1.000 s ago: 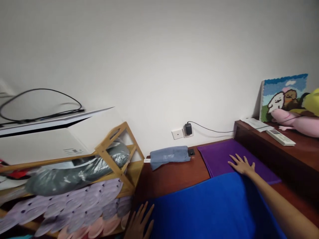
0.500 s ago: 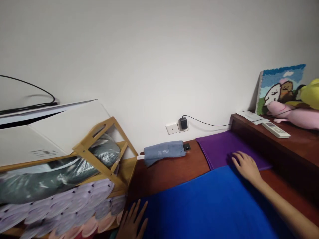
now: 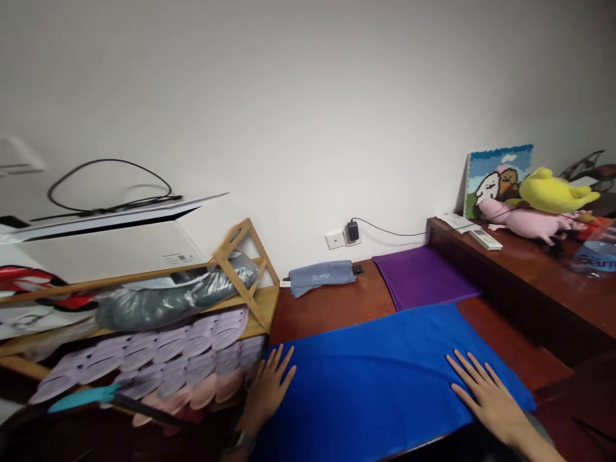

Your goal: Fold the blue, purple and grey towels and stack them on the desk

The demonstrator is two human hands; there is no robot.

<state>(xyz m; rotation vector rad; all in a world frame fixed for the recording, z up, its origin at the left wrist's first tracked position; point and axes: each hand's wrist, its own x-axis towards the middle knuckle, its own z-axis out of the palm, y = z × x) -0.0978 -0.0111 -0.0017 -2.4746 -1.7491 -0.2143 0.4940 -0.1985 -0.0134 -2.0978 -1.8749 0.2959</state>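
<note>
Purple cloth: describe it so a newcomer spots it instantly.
Start at the wall and follow it down to the reddish-brown wooden surface. The purple cloth lies there between the grey-blue lettered bundle and the raised ledge on the right, just past the far edge of the blue cloth under the right hand. It alone is purple.

Both hands [image 3: 489, 396] on blue cloth [image 3: 375, 378]

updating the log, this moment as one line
left hand: open, at left edge of blue cloth; right hand: open, on blue cloth; purple cloth: farther back
</note>
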